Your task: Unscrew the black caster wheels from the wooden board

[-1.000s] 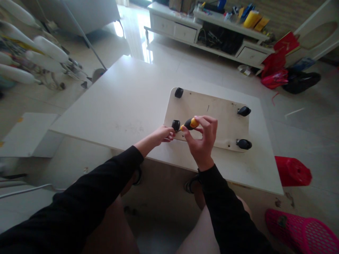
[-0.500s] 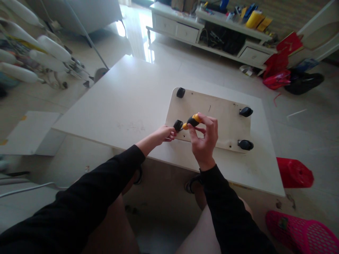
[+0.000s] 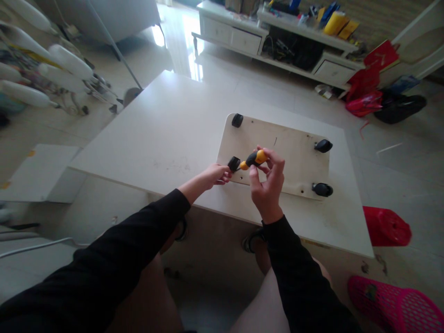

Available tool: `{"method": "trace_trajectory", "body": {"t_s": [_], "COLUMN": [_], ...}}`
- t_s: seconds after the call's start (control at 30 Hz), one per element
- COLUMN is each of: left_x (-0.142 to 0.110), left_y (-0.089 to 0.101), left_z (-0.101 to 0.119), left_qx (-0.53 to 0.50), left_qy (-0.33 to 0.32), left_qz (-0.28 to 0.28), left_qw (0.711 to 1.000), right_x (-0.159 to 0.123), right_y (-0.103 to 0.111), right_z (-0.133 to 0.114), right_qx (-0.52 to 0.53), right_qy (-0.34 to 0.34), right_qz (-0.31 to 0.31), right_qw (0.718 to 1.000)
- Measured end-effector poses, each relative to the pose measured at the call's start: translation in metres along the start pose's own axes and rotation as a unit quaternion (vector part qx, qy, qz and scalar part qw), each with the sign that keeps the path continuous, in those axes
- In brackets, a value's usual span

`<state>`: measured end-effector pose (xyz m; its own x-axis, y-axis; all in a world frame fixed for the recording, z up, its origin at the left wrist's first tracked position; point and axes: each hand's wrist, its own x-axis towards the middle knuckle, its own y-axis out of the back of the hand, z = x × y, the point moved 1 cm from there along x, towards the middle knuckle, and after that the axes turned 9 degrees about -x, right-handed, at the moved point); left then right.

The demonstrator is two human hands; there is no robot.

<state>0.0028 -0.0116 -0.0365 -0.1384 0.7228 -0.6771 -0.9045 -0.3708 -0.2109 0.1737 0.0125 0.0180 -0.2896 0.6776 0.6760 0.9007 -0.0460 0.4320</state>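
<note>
A pale wooden board [image 3: 291,159] with rounded corners lies on a white table [image 3: 166,125]. Black casters sit at its corners. My left hand [image 3: 219,174] closes its fingers on the near-left caster [image 3: 234,163]. In my right hand [image 3: 268,180] is a yellow and black screwdriver [image 3: 255,158], gripped by its handle with thumb and fingers. It slants down to the left, and its tip meets the base of that caster; the screw there is too small to see. The far-left caster [image 3: 237,120] and the two right casters [image 3: 323,146] stand apart from my hands.
A white TV cabinet [image 3: 229,34] loaded with odds and ends stands beyond the table. Red bags [image 3: 364,97] lie on the floor at the far right. A red stool [image 3: 388,226] and a pink basket [image 3: 398,300] are close by the table's right side.
The fingers of my right hand have shifted around the screwdriver handle, baring more of its yellow end. My left hand stays at the same caster.
</note>
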Motion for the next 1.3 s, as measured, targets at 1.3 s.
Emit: {"method": "trace_trajectory", "body": {"t_s": [1.3], "left_x": [0.0004], "left_y": [-0.0025], "left_z": [0.0004], "left_qx": [0.005], "left_qy": [-0.006], "left_qz": [0.0], "left_qw": [1.0], "right_x": [-0.0042], "right_y": [0.0024], "right_z": [0.0019], "right_qx": [0.045], "right_qy": [-0.004], "right_qz": [-0.007], "right_qw": [0.999]}}
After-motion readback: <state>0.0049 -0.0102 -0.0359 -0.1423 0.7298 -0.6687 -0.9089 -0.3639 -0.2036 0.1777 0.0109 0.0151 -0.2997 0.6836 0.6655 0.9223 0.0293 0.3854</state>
